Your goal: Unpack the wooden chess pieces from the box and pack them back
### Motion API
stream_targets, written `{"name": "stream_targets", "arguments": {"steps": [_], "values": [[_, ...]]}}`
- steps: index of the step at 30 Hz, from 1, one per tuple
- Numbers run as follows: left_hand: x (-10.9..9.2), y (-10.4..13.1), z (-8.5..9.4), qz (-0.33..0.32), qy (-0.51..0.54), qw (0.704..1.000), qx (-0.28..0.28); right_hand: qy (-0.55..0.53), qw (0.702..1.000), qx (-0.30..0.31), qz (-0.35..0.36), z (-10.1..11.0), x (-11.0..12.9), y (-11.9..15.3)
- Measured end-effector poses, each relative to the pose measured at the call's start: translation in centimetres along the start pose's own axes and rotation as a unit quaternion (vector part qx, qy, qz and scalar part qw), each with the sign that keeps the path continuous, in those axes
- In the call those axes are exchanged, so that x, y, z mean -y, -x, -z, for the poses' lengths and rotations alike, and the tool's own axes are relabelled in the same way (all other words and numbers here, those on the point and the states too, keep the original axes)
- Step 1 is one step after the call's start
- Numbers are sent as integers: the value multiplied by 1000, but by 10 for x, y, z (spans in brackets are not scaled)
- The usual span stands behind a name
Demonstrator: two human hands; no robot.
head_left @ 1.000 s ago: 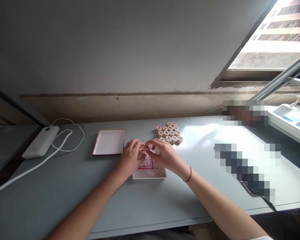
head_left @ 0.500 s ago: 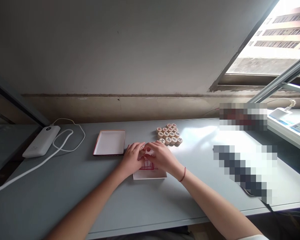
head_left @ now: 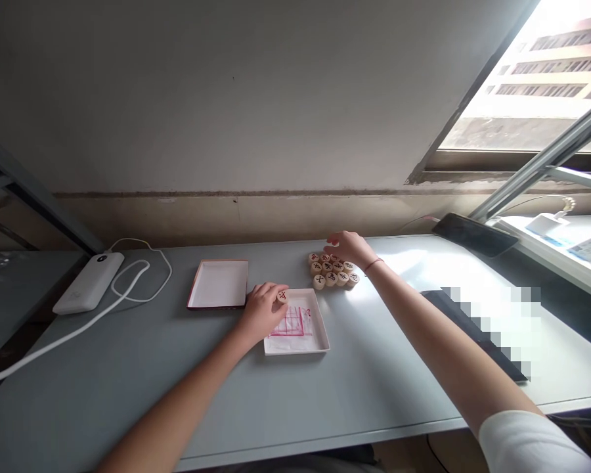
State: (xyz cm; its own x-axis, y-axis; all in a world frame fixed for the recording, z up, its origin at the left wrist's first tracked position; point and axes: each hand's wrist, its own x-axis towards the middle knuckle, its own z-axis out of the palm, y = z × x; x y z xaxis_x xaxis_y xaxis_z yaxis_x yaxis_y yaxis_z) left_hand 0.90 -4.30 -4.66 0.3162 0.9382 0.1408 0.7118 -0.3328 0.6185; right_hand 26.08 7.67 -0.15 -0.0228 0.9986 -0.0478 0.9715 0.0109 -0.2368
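Gone from beside my left fingers (head_left: 274, 288), clamped on a wooden disc (head_left: 282, 297), my right fingers (head_left: 335, 241) are at the clustered discs (head_left: 328, 267), grip unclear; each looks light, rigid, best pinched by its rim.

Rnd pcs (head_left: 328, 267): red/blk Chinese chars | held pc (head_left: 282, 297): red char | all illeg.

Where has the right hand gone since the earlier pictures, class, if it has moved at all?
Yes: the right hand has moved away from the wearer and to the right, from above the paper-lined box to the far edge of the round pieces.
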Motion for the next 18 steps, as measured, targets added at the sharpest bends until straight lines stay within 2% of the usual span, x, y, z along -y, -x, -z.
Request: {"name": "stream_targets", "arguments": {"steps": [2, 6, 10, 12, 14, 16, 18], "values": [[1, 0, -1, -7, -1, 1000, -4, 18, 999, 39, -6, -1, 2, -8], [2, 1, -1, -7, -2, 1000, 0, 23, 998, 60, -19, -3, 4, -17], [2, 3, 3, -12, 0, 1000, 13, 28, 998, 49, -26, 1, 4, -20], [0, 4, 7, -31, 1, 999, 16, 15, 999, 9, -27, 5, 7, -14], [-4, 5, 13, -55, -3, 998, 5, -56, 996, -68, -12, 8, 15, 1], [-10, 4, 19, -76, -11, 997, -18, -188, 973, -129, 25, 10, 27, 25], [-15, 2, 25, -94, -19, 995, -36, -317, 943, -78, 63, 9, 40, 55]]}}
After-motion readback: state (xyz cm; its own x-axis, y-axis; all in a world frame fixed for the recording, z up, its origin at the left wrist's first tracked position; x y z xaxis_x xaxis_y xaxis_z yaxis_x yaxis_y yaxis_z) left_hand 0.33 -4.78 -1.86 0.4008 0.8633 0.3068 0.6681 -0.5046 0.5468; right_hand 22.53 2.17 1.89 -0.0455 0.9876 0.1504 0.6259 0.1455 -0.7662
